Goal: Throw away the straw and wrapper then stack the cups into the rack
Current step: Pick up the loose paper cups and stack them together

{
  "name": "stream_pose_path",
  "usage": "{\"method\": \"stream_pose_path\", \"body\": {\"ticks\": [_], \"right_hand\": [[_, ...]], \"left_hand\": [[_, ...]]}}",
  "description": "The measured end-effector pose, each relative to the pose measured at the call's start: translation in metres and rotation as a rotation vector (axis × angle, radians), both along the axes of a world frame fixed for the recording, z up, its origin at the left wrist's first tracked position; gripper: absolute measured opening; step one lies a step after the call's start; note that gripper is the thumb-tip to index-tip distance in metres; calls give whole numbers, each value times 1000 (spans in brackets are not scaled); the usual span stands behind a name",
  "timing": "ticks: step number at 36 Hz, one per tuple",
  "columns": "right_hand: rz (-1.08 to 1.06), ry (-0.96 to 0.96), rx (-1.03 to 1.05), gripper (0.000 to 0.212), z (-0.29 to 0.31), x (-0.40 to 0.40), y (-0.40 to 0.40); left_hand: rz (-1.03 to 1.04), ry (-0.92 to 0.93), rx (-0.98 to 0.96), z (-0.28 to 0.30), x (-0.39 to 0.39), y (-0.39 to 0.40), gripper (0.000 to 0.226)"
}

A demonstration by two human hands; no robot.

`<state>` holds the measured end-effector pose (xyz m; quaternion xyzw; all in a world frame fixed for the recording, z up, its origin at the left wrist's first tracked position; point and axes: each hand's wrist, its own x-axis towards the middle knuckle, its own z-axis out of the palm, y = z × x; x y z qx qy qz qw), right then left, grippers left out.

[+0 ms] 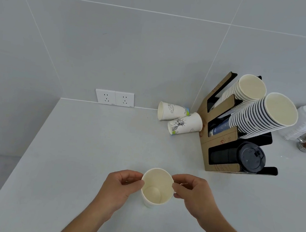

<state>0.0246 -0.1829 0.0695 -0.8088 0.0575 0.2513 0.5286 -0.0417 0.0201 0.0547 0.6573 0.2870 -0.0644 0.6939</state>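
Left hand (120,187) and right hand (191,196) each pinch the rim of one upright white cup (157,188), mouth up, at the near middle of the worktop (84,145). Beyond it, two printed cups (178,116) lie sideways beside the rack (221,142), which holds two slanted cup stacks

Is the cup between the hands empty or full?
Empty: the cup stands upright, its bare white bottom visible, with nothing inside.
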Motion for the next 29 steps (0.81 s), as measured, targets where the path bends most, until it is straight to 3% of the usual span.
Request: {"method": "stream_pose_path", "body": {"ticks": [8, 20, 29], "right_hand": [[2, 37, 228, 30, -6, -3, -1], [-34, 49, 276, 29, -9, -4, -1], [-163, 148, 329, 24, -13, 10, -5]], "left_hand": [[1, -9, -85, -5, 2, 1, 16], [-73, -11, -10, -10, 5, 5, 14], [20, -14, -115, -18, 17, 17, 13]]}}
